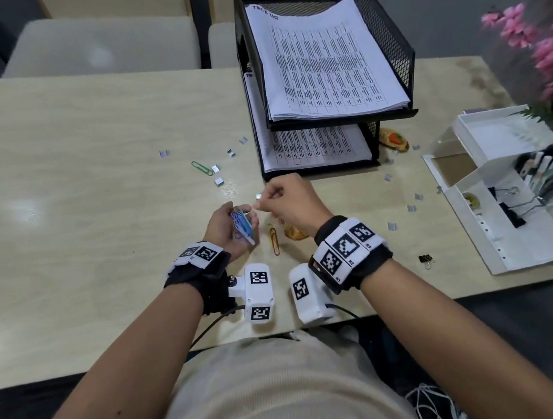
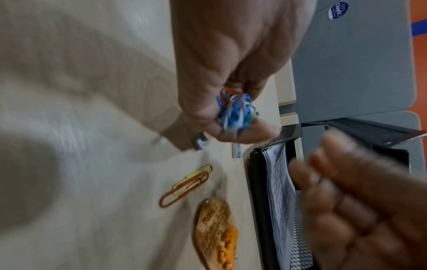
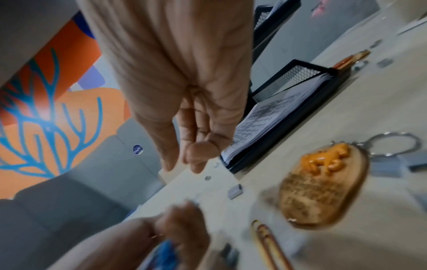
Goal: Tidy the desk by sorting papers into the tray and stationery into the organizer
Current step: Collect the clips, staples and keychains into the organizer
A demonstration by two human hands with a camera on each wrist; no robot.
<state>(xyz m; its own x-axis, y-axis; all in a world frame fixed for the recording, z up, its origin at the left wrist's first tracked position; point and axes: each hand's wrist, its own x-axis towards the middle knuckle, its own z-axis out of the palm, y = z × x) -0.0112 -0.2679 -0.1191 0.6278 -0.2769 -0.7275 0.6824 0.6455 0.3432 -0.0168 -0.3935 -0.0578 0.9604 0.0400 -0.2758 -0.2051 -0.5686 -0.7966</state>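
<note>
My left hand [image 1: 239,219] grips a bundle of mostly blue paper clips [image 1: 243,226], seen close in the left wrist view as the clip bundle [image 2: 234,111]. Just right of it, my right hand [image 1: 257,201] pinches a small silver staple strip [image 1: 259,196] between thumb and finger; the right wrist view does not show the strip. An orange and a yellow paper clip [image 1: 274,239] lie on the desk below both hands. The black mesh paper tray [image 1: 381,25] holds printed sheets on two levels. The white organizer [image 1: 473,193] with pens stands at the right.
Staple strips [image 1: 219,181] and a green paper clip [image 1: 202,167] lie scattered left of the tray, more staple strips [image 1: 411,208] to the right. A wooden keychain [image 3: 321,186] lies under my right wrist, another keychain [image 1: 393,139] beside the tray. A black binder clip [image 1: 425,259] sits near the organizer; pink flowers [image 1: 545,41] at far right.
</note>
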